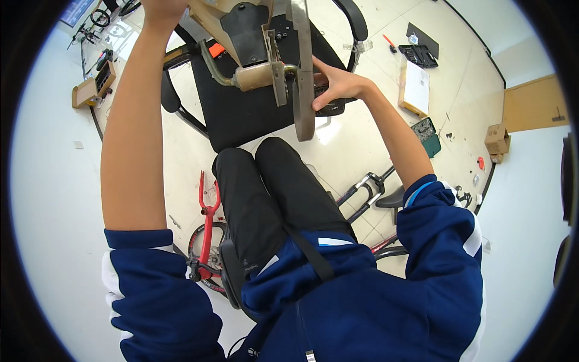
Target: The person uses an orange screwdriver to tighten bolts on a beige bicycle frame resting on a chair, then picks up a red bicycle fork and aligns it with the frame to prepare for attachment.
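Note:
Over the black chair seat (232,120) stands a beige-and-grey part (211,30) whose exact kind I cannot make out. It has a dark panel (246,30), a bent metal tube (214,66), a beige cylinder (259,77) and a broad grey rim (305,90) seen edge-on. My left hand (166,9) is at its upper left; the top edge of the picture cuts off the fingers. At the rim's right side, my right hand (339,83) is closed, its thumb against the grey edge and other fingers partly hidden. A black object (332,107) lies just below this hand.
Chair armrests (353,21) flank the seat. A red bicycle frame (207,232) lies left of my legs, a bicycle fork (368,187) right. An open black tool case (420,55), white box (414,89) and green case (427,137) are on the tiled floor. Cardboard boxes (497,139) stand by the wall.

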Action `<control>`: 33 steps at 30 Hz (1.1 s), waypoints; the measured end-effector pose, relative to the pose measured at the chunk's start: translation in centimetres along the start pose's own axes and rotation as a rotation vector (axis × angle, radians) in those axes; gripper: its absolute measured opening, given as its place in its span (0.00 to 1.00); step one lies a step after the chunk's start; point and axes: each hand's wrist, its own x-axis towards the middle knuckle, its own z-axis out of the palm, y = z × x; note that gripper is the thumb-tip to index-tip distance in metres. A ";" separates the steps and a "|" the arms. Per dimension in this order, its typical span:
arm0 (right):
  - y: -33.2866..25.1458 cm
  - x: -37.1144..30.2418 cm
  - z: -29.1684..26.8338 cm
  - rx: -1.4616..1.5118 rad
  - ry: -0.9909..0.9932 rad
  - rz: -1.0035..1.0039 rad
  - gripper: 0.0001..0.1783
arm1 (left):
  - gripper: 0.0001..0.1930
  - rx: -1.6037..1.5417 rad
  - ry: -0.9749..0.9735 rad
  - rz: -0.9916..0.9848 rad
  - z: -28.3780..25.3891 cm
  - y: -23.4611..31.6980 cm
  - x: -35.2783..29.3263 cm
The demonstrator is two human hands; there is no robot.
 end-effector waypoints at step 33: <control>0.1 1.7 1.2 0.771 0.211 -0.154 0.62 | 0.12 -0.612 0.137 -0.137 -6.5 -8.5 1.2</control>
